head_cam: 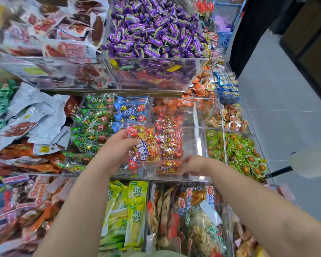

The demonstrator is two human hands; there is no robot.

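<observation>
2 hands show, the left hand (115, 151) and the right hand (193, 165), the left gripping 1 red-and-gold snack packet (145, 147). 1 blue basket (225, 25) is at the far right corner of the display (119, 91). 1 clear bin (156, 59) at its far edge holds purple candies (156, 28), too many to count.

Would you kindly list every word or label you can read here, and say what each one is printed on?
"牛肉粒": on the blue packets, and on the red packets by the right hand.
"Kpokant", roughly: on the purple candies; the lettering is warped.
Red and gold packet in the left hand: large white characters, too blurred to read.
All other print: too small or blurred.
</observation>
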